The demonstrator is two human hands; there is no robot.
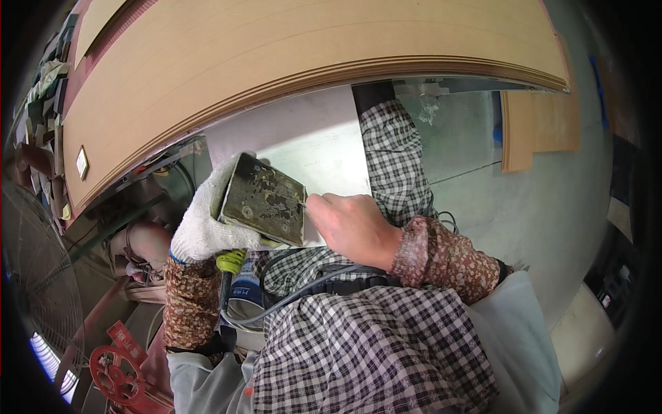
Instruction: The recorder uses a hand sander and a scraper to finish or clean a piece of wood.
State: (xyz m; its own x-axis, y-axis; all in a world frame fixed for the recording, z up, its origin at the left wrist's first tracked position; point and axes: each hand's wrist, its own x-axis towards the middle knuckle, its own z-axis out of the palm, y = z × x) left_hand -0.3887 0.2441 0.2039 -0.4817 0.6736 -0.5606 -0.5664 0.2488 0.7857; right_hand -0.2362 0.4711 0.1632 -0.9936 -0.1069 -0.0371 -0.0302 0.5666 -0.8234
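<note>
My left hand [207,214], in a white knitted glove, is wrapped round an electric sander [265,200]. The sander is turned so that its square, dark base faces me, with worn, flaking patches on the surface. Part of its green body [231,261] shows below the glove, and a grey cord [303,298] loops across my lap. My bare right hand [355,224] is at the base's right edge, thumb and finger pinched together. What they pinch is too small to make out. A white sheet or board [303,138] lies behind the sander.
A large stack of tan boards [310,38] stretches across the far side. More boards [538,124] lean at the right. At the left are a wire-caged fan [41,269] and a red handwheel [117,372]. A blue can [245,293] stands by my lap.
</note>
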